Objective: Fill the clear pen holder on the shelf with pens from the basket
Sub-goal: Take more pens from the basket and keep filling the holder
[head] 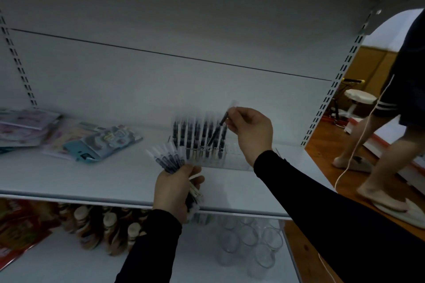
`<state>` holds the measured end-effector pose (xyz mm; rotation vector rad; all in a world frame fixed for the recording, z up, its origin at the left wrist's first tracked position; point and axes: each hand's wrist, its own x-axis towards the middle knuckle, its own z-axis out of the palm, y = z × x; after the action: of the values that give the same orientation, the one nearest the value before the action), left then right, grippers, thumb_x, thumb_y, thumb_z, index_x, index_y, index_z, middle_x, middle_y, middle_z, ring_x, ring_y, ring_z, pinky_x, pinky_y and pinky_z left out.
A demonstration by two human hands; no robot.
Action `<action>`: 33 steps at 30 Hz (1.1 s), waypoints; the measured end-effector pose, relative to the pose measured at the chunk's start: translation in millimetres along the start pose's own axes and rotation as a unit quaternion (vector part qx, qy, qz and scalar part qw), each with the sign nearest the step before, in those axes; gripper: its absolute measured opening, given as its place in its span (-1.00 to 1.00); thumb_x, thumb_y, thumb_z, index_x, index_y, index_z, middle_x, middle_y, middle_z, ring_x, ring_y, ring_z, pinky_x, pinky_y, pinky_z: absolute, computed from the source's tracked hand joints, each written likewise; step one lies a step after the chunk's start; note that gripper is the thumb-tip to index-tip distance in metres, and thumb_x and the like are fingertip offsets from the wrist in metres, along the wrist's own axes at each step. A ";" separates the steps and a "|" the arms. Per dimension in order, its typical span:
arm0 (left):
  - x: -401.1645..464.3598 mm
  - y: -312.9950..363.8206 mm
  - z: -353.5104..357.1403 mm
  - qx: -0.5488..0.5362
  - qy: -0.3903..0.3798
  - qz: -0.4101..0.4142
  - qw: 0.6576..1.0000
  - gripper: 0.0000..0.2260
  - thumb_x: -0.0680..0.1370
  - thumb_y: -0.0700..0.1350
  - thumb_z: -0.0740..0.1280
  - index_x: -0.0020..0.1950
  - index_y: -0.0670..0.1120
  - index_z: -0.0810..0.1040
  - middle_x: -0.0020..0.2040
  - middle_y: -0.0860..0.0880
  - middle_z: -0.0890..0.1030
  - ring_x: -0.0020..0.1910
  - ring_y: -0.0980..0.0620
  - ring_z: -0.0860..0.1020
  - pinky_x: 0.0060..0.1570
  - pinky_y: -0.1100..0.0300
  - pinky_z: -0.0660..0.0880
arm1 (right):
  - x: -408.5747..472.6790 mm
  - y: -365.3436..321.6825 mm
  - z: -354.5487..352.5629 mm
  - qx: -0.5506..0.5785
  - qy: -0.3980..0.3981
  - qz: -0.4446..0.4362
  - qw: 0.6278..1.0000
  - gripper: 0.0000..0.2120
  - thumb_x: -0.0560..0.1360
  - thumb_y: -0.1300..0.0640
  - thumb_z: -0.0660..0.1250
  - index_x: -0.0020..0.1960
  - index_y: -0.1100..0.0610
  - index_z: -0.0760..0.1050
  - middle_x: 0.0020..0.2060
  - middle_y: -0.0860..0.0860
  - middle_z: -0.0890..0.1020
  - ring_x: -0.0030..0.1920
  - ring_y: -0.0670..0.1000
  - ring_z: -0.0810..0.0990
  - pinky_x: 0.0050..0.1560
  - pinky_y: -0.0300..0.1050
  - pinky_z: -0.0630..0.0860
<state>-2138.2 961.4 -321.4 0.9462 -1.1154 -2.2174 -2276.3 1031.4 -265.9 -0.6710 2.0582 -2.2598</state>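
Observation:
The clear pen holder (234,156) stands on the white shelf (92,174), with several dark pens upright in its left part; its right end looks bare. My right hand (251,132) pinches a single pen (218,128), tilted, its tip down among the standing pens. In front of the shelf edge, my left hand (173,192) grips a fanned bunch of pens (169,157) just left of the holder. No basket is visible.
Flat stationery packs (101,142) lie on the shelf to the left. On the shelf below stand bottles (108,225), clear glasses (250,243) and red packets (18,225). At the right a person's legs (379,145) stand on the wooden floor.

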 end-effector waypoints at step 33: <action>8.5 -2.6 0.9 0.008 0.002 0.000 1.000 -0.91 0.57 -0.18 0.31 -0.01 -0.20 0.54 -0.16 -0.16 0.64 -0.26 -0.06 0.59 -0.25 0.13 0.53 | -14.4 39.7 11.9 -0.249 -0.089 -0.042 0.964 -0.79 0.54 -0.01 0.36 -0.06 0.12 0.65 -0.18 0.00 0.69 -0.15 -0.05 0.63 -0.05 -0.23 0.52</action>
<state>-2144.6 957.6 -326.2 0.9569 -1.1324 -2.2098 -2270.3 1019.0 -307.5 -0.9557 2.5566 -1.6331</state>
